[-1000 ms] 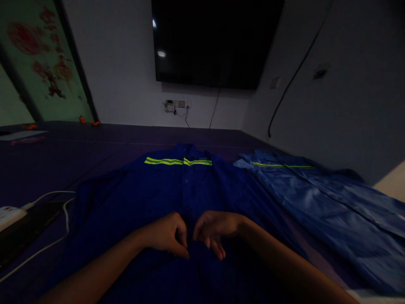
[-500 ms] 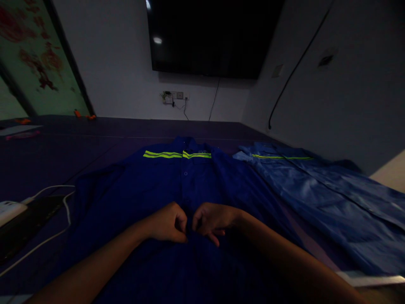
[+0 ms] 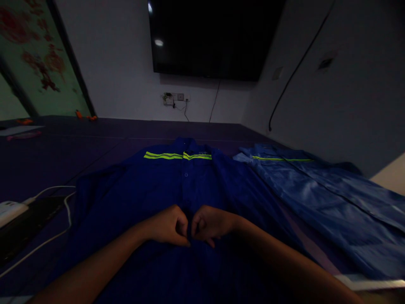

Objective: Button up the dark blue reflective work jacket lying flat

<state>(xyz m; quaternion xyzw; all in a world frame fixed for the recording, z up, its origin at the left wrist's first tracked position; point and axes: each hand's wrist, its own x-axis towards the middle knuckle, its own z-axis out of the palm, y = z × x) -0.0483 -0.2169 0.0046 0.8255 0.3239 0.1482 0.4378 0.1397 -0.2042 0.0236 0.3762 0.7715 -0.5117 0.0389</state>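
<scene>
A dark blue work shirt point(image 3: 158, 185) with yellow-green reflective stripes lies spread out in front of me, its collar pointing away. My left hand point(image 3: 171, 226) and my right hand point(image 3: 209, 224) meet at the shirt's front opening, below a visible button point(image 3: 186, 175). Both have curled fingers pinching the cloth along the button edge, a small gap between them. Whatever button or buttonhole sits under the fingertips is hidden.
On the right lies a second, lighter blue work shirt point(image 3: 316, 190). A white power strip point(image 3: 12, 212) with white cables rests on a black item point(image 3: 34, 223) at the left. Beyond are a wall, sockets point(image 3: 177, 98) and a large dark screen point(image 3: 211, 38).
My right hand's outstretched fingers have curled in, and the hands are slightly closer together. The shirts lie as before; the whole view has shifted slightly.
</scene>
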